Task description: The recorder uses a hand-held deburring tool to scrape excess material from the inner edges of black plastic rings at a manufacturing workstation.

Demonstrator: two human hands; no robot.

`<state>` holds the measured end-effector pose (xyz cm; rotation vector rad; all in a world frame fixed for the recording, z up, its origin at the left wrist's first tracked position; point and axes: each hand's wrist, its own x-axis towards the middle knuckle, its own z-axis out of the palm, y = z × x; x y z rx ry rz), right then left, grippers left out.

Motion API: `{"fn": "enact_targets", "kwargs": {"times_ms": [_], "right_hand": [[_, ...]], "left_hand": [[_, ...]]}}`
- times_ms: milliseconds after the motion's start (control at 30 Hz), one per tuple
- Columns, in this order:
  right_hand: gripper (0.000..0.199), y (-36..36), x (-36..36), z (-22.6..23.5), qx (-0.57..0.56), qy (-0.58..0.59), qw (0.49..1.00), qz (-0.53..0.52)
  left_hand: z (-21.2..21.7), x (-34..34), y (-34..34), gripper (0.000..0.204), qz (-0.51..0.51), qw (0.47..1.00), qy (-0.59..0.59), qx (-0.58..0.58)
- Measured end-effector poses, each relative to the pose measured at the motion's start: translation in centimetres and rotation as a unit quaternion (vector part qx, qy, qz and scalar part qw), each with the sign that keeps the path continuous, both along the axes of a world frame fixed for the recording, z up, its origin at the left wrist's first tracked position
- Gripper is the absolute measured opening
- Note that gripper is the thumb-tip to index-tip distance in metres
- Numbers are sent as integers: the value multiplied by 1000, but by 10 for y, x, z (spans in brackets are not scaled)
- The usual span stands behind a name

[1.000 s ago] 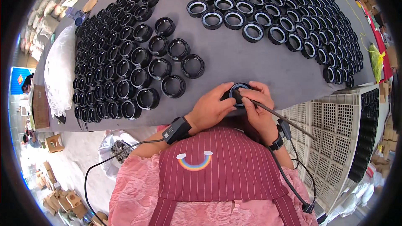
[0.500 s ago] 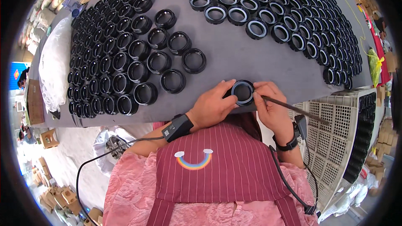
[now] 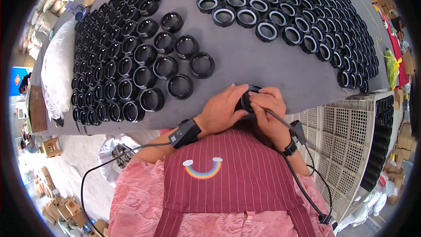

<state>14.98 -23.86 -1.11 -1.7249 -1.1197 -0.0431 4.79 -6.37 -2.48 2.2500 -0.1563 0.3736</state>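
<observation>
At the near edge of the table my left hand (image 3: 222, 107) grips a black ring (image 3: 246, 102) between fingers and thumb. Bent over the same ring is my right hand (image 3: 269, 109), its fingertips at the opening and covering most of it. A thin dark stick (image 3: 278, 117) runs out from under the right fingers toward the wrist; its tip is hidden. To the left stand many glossy black rings (image 3: 165, 67) in close rows. Toward the far right lie many more black rings, with a pale grey band inside (image 3: 267, 31).
The grey table (image 3: 237, 57) shows between the two groups. A clear plastic bag (image 3: 58, 70) lies at the left end. White perforated crates (image 3: 335, 140) holding black parts stand below the right edge. Cables (image 3: 90, 166) run from devices on both wrists.
My right hand has moved left and closed in over the ring, covering its opening. The stick has shifted left with it. My left hand keeps its grip.
</observation>
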Motion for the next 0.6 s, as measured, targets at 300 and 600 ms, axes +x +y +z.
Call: {"fn": "enact_targets", "kwargs": {"times_ms": [300,600], "right_hand": [[14,-7,-8,-32,272,350,892,-92],[12,-10,-2,-40,242,293,923,-59]], "left_hand": [[14,8,-4,79,57,994,-73,-51],[53,11,29,55,92,946,35,308]]}}
